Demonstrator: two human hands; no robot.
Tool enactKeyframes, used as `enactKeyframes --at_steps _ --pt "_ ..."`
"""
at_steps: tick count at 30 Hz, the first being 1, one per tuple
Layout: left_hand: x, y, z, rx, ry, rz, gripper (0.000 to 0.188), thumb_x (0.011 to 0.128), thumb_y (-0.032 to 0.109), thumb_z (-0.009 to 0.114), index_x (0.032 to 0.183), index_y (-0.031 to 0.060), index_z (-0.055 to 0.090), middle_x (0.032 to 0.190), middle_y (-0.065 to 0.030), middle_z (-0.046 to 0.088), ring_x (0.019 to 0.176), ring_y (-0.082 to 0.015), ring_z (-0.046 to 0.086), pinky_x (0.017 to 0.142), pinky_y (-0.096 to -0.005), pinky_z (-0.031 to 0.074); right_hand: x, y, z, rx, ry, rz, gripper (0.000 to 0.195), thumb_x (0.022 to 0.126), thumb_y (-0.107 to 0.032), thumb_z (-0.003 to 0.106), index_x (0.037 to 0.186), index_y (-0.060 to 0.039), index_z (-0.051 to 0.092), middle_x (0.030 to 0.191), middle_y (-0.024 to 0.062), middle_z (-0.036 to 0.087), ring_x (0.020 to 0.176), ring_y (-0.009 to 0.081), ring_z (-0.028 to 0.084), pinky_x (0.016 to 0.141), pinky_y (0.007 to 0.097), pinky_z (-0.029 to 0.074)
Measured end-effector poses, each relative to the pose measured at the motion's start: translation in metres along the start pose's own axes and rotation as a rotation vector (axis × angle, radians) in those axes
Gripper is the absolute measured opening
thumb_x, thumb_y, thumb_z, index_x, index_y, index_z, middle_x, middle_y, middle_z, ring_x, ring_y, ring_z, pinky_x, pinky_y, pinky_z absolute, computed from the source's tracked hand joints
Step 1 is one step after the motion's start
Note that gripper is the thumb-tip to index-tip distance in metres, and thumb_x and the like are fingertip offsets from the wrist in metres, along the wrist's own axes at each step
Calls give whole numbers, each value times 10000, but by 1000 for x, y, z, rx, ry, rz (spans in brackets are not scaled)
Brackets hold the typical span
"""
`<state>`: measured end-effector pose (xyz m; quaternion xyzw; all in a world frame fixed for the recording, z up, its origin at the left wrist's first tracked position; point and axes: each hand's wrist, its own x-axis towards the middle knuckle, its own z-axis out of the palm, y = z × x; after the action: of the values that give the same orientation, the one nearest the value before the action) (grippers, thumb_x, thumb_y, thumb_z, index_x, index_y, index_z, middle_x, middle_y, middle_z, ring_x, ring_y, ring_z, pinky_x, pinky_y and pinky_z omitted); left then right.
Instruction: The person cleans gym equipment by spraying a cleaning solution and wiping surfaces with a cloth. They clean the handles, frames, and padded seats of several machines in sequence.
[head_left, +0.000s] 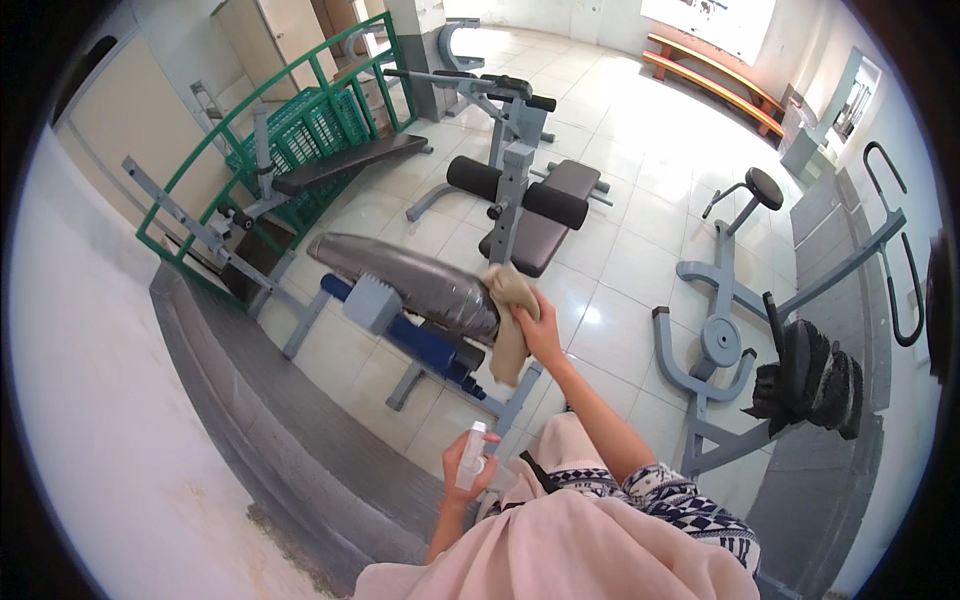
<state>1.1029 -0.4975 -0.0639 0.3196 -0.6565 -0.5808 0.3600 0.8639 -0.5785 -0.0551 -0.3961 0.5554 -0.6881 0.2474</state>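
A beige cloth (510, 330) is gripped in my right hand (536, 326) and hangs over the near end of a padded bench seat (420, 281) with a shiny, plastic-like brown cover. In my left hand (469, 469) is a white spray bottle (472, 459), held upright near my body, its lower part partly hidden by the fingers. Under the padded seat lie a grey box-shaped part (373, 304) and a blue roller or bar (420, 341) on a grey metal frame.
A leg-roller bench (547, 217) stands just beyond the cloth. An exercise bike (724, 330) with a torn black seat is at the right. On the left are a green metal railing (217, 135), an inclined bench (352, 161) and a grey ledge (285, 450) along the wall.
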Motion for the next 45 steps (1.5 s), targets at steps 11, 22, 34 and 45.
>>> enactKeyframes --at_steps 11,22,34,45 --pt "177 -27 135 47 3 -18 343 687 -2 547 1030 -1 552 1000 -115 620 638 -95 576 548 -244 478 -12 88 -231 71 304 621 280 803 -220 556 980 -5 589 877 65 603 752 150 561 701 306 473" --pt "366 -110 199 99 497 -161 79 702 131 589 760 81 610 552 -44 585 503 -162 597 514 -297 455 7 71 -417 326 693 650 407 832 -269 500 1154 -20 497 1040 95 569 927 224 578 785 348 491" --pt "377 -107 170 -68 585 -7 239 685 35 520 901 26 621 750 -63 635 565 -121 574 510 -283 462 207 80 -246 -307 85 196 447 882 -216 524 1256 8 423 1195 145 534 1084 238 517 905 324 402" --pt "333 -95 145 -190 751 -129 316 659 -6 492 964 0 575 957 -83 635 605 -103 568 568 -245 473 332 156 -56 -1854 -872 -1088 474 846 -208 393 1287 -36 406 1364 208 349 1306 288 282 1104 392 158"
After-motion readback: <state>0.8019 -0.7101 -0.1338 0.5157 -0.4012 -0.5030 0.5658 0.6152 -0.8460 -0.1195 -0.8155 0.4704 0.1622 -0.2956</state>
